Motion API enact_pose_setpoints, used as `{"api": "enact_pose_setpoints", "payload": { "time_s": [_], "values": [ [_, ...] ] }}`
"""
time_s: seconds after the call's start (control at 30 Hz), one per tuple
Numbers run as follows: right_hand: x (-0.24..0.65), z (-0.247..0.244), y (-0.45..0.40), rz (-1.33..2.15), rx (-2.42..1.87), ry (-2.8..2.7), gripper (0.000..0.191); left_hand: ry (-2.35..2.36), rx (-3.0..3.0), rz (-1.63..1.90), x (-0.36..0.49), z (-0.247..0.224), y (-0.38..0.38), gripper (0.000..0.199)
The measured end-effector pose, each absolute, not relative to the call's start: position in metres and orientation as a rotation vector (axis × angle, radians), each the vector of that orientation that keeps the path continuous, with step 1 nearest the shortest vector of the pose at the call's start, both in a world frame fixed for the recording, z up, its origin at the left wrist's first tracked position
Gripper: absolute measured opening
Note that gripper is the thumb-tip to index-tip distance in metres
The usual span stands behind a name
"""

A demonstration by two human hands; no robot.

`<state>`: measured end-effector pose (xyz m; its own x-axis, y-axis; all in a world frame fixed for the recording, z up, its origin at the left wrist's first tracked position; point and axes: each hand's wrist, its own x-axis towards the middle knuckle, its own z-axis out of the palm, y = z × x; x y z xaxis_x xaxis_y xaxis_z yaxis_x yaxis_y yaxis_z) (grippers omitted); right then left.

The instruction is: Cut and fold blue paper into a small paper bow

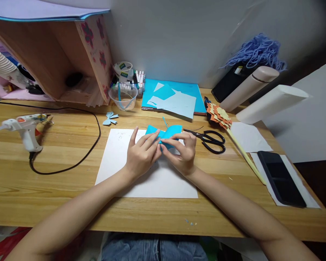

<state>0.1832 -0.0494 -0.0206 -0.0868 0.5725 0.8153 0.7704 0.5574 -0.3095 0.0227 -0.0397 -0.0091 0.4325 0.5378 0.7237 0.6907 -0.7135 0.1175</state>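
Both hands meet over a white sheet of paper (146, 186) on the wooden table. A piece of blue paper (175, 131), curled upward at its right side, is pinched between them. My left hand (142, 154) presses on its left part with fingers together and the index finger lifted away. My right hand (182, 152) pinches its near edge between thumb and fingers. The fingers hide the paper's middle. Just right of my right hand lie black scissors (206, 137). A thin blue strip (164, 122) sits behind the paper, and a light blue paper bow (110, 118) lies to the left.
A hot glue gun (27, 132) with a looping black cord stands at left. Behind are an open cardboard box (93, 54), a clear plastic tub (123, 97) and blue sheets (149, 96). At right are a paper flower (220, 115), a phone (281, 179) and a pale bottle (252, 87).
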Motion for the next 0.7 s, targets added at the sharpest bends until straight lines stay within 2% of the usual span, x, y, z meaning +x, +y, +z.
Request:
{"api": "enact_pose_setpoints", "payload": {
  "time_s": [0.2, 0.7],
  "values": [
    [0.1863, -0.0214, -0.0493, -0.398, -1.045, -1.837, 0.022, -1.074, -2.505, -1.179, 0.023, -0.0109, -0.0401, 0.016],
    [0.186, -0.0194, -0.0447, -0.531, -0.92, -1.94, 0.01, -1.194, -2.594, -1.133, 0.0237, -0.0106, -0.0432, 0.019]
  ]
}}
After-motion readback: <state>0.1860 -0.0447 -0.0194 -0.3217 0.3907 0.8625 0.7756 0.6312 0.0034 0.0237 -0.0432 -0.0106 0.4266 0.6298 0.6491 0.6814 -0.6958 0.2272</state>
